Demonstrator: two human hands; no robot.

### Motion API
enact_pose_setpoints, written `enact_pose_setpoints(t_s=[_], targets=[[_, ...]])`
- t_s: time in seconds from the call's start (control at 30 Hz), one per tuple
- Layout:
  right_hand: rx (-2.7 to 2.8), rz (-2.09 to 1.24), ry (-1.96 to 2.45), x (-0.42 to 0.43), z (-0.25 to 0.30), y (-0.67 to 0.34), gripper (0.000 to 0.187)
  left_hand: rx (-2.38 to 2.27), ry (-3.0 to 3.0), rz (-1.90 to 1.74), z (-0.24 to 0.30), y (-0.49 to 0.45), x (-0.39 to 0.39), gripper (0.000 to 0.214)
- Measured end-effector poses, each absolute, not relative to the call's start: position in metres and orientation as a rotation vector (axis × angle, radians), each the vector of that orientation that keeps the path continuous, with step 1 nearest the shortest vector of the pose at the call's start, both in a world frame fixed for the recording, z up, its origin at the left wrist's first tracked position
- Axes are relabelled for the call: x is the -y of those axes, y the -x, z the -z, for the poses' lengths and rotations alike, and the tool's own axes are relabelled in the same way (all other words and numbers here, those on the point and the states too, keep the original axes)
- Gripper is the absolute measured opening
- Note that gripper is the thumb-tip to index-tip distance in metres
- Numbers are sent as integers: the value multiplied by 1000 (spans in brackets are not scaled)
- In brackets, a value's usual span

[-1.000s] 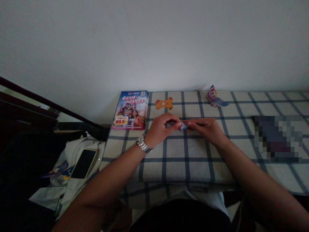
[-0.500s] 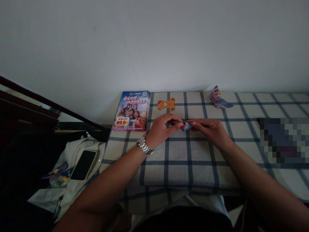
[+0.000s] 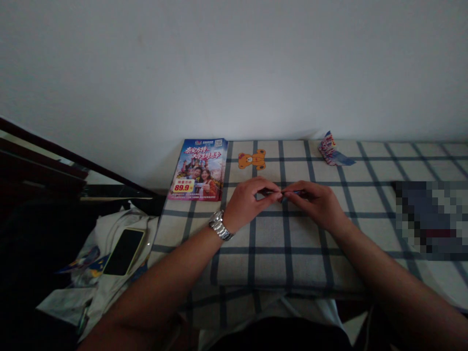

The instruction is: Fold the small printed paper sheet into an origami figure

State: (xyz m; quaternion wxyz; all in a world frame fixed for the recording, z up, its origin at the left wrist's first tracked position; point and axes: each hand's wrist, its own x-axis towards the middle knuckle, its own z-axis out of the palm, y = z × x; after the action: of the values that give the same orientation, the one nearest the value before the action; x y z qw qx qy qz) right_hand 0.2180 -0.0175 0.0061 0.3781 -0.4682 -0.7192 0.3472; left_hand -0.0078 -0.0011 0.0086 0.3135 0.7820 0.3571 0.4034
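Observation:
Above the middle of the checked tablecloth [image 3: 270,234], my left hand [image 3: 252,197] and my right hand [image 3: 316,202] meet fingertip to fingertip. Both pinch a small folded paper [image 3: 283,195], mostly hidden by the fingers. Only a dark, bluish sliver of it shows between the thumbs. On my left wrist is a metal watch [image 3: 220,225]. A stack of printed flyers [image 3: 199,168] lies left of my left hand. Beyond the hands, at the back right, stands a folded paper piece [image 3: 332,152] with a similar coloured print.
An orange bear sticker [image 3: 251,159] is on the cloth near the flyers. At the right edge lies a pixelated dark rectangular object [image 3: 431,219]. Below the table on the left, a phone [image 3: 124,251] rests on white bags. A white wall [image 3: 234,68] borders the back.
The hands have drawn closer together, and less of the folded paper shows between the fingers. The view has shifted slightly.

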Motion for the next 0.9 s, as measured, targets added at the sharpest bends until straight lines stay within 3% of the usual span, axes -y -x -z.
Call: enact_pose_setpoints(t_s=[0.4, 0.9], targets=[[1692, -952, 1162, 16, -5, -221, 19, -909, -1994, -1034, -11, 14, -2, 17], [1690, -924, 1195, 15, -5, -220, 21, -932, -1997, -1084, -9, 13, -2, 14]])
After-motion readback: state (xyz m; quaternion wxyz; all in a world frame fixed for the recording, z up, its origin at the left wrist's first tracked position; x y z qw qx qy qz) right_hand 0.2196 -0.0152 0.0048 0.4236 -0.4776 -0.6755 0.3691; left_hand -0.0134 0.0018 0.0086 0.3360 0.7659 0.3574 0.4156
